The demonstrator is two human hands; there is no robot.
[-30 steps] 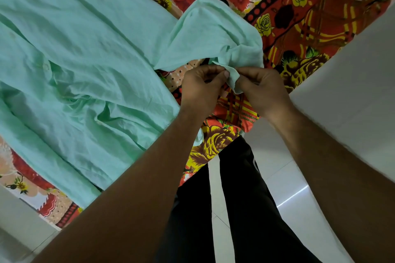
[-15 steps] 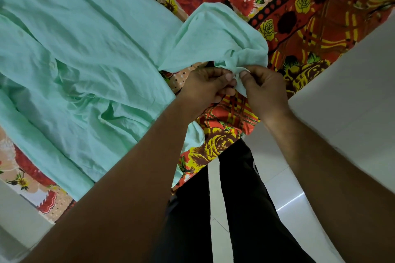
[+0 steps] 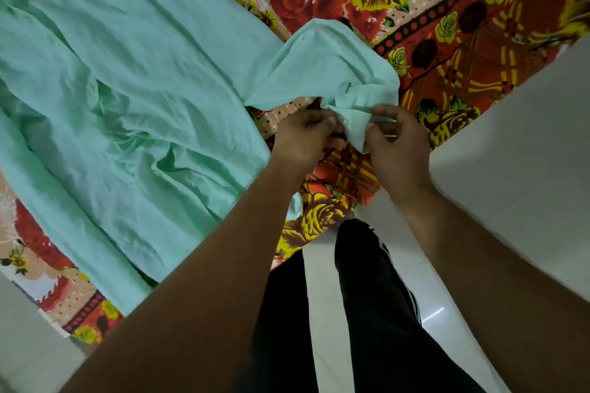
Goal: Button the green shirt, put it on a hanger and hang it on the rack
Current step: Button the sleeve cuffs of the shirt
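Bedsheet: the floral bedsheet (image 3: pixel 447 25) carries the green shirt (image 3: pixel 127 89), spread out and rumpled.
Sleeve: arching up off the sheet, with its cuff (image 3: pixel 354 124) raised between both hands.
Left hand (image 3: pixel 303 140): fingers curled, pinching the cuff's near edge.
Right hand (image 3: pixel 399 150): curled too, thumb and fingertips pinching the cuff opposite.

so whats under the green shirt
The green shirt lies spread on a floral bedsheet, which shows along its edges. Whatever sits beneath the shirt's middle is covered by the cloth.
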